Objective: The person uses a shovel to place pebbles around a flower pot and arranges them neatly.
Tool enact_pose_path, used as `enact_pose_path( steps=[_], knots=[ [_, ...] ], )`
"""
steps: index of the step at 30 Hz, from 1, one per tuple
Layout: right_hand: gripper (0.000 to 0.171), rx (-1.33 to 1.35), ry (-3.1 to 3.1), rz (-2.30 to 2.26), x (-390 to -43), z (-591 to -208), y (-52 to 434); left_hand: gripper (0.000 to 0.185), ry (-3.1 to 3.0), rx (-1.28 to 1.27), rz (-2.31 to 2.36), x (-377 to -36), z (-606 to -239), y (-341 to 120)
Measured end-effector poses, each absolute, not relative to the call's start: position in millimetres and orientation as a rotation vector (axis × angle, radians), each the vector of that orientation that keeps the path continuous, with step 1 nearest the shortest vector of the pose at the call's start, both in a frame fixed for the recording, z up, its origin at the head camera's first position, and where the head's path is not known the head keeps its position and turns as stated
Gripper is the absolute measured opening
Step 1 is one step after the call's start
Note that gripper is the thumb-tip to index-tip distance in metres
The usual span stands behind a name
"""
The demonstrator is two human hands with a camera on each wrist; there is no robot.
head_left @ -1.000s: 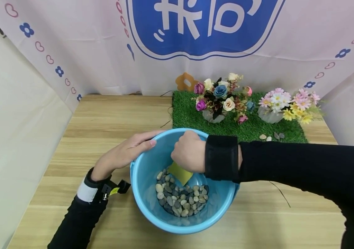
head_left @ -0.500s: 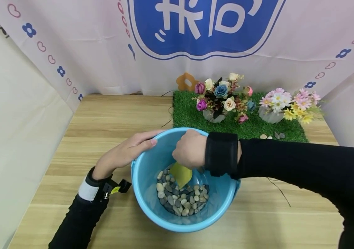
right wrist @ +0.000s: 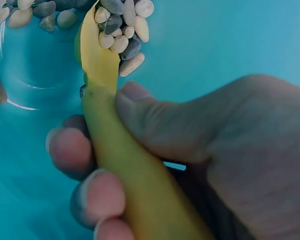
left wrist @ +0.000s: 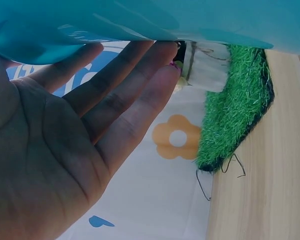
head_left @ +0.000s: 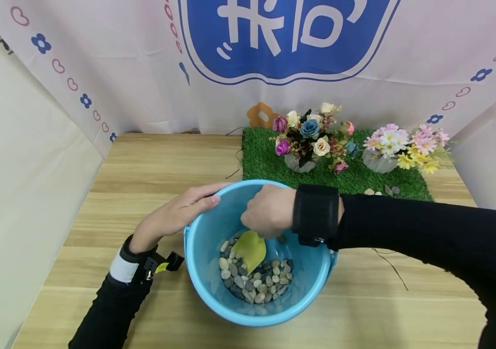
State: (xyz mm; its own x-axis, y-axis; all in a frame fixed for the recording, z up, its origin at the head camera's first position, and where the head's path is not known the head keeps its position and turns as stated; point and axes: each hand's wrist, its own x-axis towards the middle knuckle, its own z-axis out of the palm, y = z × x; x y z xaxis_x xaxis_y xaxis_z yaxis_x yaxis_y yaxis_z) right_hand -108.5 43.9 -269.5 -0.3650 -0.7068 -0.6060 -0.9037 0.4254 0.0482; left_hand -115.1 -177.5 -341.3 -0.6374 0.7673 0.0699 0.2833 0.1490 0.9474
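A light blue plastic basin (head_left: 213, 295) stands on the wooden table and holds several small pebbles (head_left: 254, 283). My right hand (head_left: 267, 211) grips the handle of a yellow scoop (head_left: 249, 249), whose blade dips into the pebbles (right wrist: 121, 35). In the right wrist view the thumb and fingers (right wrist: 85, 150) wrap the yellow scoop (right wrist: 107, 130). My left hand (head_left: 178, 213) lies flat with straight fingers against the basin's left rim. The left wrist view shows its palm (left wrist: 55, 145) beside the basin wall (left wrist: 155, 20).
A green grass mat (head_left: 265, 160) lies behind the basin with two flower bunches (head_left: 311, 135) (head_left: 405, 145) and a few loose pebbles (head_left: 378, 191) on it. A printed cloth backdrop (head_left: 282, 43) closes the back. White walls flank the table.
The scoop's blade has swung down and left, deeper into the pebbles, as my right hand turned. My left hand and the basin have stayed put.
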Motion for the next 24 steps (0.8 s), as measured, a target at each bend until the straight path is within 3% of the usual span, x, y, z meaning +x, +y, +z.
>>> enact_pose_path(
  steps=[24],
  knots=[
    [0.015,-1.226,2.135,0.407,-111.4,-259.2,49.1,0.048,1.971,1.008,1.515,-114.0,-341.4,-177.2]
  ],
)
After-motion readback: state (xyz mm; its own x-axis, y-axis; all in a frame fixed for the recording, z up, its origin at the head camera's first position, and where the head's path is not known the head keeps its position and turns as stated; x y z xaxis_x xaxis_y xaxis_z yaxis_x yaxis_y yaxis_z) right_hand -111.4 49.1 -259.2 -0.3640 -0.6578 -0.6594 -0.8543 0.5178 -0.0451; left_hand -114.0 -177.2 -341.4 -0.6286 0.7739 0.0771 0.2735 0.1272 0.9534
